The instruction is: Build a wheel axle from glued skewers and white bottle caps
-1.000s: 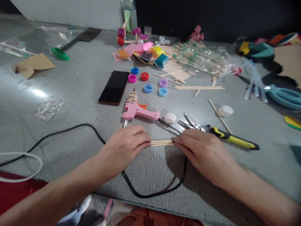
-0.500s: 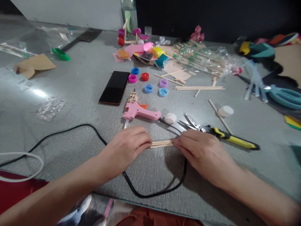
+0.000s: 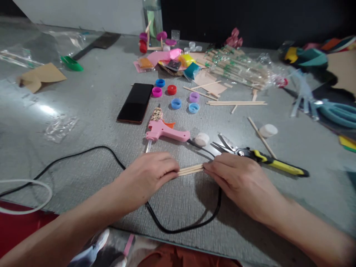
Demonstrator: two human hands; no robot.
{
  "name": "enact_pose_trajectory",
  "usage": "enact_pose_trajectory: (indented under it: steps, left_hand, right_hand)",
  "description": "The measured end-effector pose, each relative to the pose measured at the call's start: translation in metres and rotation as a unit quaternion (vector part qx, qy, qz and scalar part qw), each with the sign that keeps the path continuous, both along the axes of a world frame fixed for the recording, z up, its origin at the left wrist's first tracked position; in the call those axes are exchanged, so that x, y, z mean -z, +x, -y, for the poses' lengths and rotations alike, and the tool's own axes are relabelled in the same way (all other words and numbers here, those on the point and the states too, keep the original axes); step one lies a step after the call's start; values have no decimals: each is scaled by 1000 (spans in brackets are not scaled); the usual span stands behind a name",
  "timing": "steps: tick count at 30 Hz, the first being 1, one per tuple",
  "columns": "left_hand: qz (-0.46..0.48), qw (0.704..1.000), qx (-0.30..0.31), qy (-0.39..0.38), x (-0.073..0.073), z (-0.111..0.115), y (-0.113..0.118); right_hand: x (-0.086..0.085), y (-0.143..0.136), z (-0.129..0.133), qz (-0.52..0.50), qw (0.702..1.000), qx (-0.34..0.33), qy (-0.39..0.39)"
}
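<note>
Two hands share one small bundle of thin sticks (image 3: pixel 190 170), the left hand (image 3: pixel 152 174) pinching its left end and the right hand (image 3: pixel 244 181) its right end. Both grips are narrow, fingertips closed on the wood, and the bundle lies between them, low over the gray table (image 3: pixel 180 200); its exact count is hard to tell. One pink glue gun (image 3: pixel 167 132) lies just beyond the left hand, and one pair of scissors (image 3: pixel 250 154), blades apart, lies by the right. Two white round pieces (image 3: pixel 201 139) sit on the table, one near the gun's handle, the other beside a single loose stick (image 3: pixel 261 137). Farther back are six colored caps (image 3: pixel 171 89): three in shades of blue, one magenta, one red, one purple. One black phone (image 3: pixel 135 103) lies to their left, and one green scoop (image 3: pixel 72 63) is well apart, farther left.
</note>
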State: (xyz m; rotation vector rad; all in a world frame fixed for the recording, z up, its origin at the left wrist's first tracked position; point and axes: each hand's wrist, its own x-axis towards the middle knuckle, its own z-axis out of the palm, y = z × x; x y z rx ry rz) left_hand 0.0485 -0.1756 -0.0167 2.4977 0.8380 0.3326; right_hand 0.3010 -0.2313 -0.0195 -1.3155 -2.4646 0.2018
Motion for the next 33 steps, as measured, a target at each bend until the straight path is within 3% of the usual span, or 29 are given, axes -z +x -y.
enact_pose_trajectory:
  steps: [11, 17, 25, 33]
  left_hand:
    - [-1, 1000, 5, -4, -2, 0, 0]
    - [-23, 999, -14, 38, -4, 2, -6]
    - [-34, 999, -7, 20, -1, 4, 0]
    - [-38, 999, 0, -13, -7, 0, -4]
  right_hand:
    - [-2, 0, 2, 28, 999, -13, 32]
    - [-11, 2, 7, 114, 990, -29, 72]
    - [-10, 0, 16, 204, 972, -54, 105]
    - [-11, -6, 17, 229, 966, -51, 110]
